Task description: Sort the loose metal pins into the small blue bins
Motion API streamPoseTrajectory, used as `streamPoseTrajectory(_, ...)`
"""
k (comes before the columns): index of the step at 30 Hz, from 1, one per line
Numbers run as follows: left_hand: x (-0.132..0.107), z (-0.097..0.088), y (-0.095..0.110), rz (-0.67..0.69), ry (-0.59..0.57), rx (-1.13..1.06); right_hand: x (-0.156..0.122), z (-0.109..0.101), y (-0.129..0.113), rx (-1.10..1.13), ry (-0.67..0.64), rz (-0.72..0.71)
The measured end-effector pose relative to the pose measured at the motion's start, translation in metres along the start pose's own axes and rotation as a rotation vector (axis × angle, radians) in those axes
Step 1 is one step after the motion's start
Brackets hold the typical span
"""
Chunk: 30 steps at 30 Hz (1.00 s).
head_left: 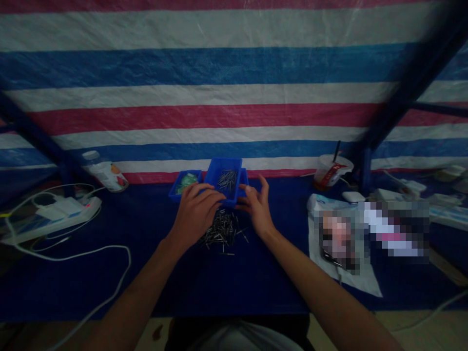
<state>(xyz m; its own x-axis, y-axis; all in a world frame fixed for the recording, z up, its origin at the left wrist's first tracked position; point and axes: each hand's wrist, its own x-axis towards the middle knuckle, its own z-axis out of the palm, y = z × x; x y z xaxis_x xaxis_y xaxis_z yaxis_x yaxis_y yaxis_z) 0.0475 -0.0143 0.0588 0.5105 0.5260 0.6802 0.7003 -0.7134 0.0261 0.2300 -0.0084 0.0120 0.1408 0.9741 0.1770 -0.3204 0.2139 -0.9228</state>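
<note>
A small blue plastic bin [215,170] is tilted toward me, with thin metal pins [227,180] gathered inside it. My left hand [195,209] lies along its near left side, fingers bent together at the edge. At the near right corner, my right hand [259,204] holds the bin with its fingertips, one finger standing out from the others. Below the bin, a loose pile of similar metal pins [220,230] is spread on the blue tabletop [226,287]; my left hand partly covers it. What the undersides of my fingers touch is hidden.
Behind my left hand sits a blue bin [174,191] of greenish pieces; another blue bin [244,175] is partly hidden at right. A bottle [106,170], power strip [78,214] and cables stand left. On the right are a cup [331,171] and a plastic bag [365,280].
</note>
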Motion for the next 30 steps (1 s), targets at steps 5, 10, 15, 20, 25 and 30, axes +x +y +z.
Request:
streamPoseTrajectory(5, -0.001, 0.008, 0.014, 0.023, -0.076, -0.065, 0.007, -0.004, 0.002, 0.059, 0.025, 0.109)
streamPoseTrajectory(10, -0.006, 0.016, 0.016, -0.007, -0.114, -0.102, 0.008, -0.004, 0.004, -0.031, 0.027, 0.020)
streamPoseTrajectory(15, -0.031, 0.011, -0.002, -0.030, -0.073, -0.098, 0.005, -0.003, 0.005, -0.112, 0.020, -0.078)
streamPoseTrajectory(20, -0.069, 0.009, -0.026, -0.078, -0.231, -0.126, -0.001, 0.000, 0.005, -0.149, -0.005, -0.123)
streamPoseTrajectory(25, -0.089, 0.023, -0.032, -0.196, -0.448, -0.163, -0.006, 0.002, 0.006, -0.212, -0.024, -0.177)
streamPoseTrajectory(30, -0.089, 0.030, -0.028, -0.249, -0.475, -0.171, -0.008, 0.003, 0.009, -0.250, -0.062, -0.190)
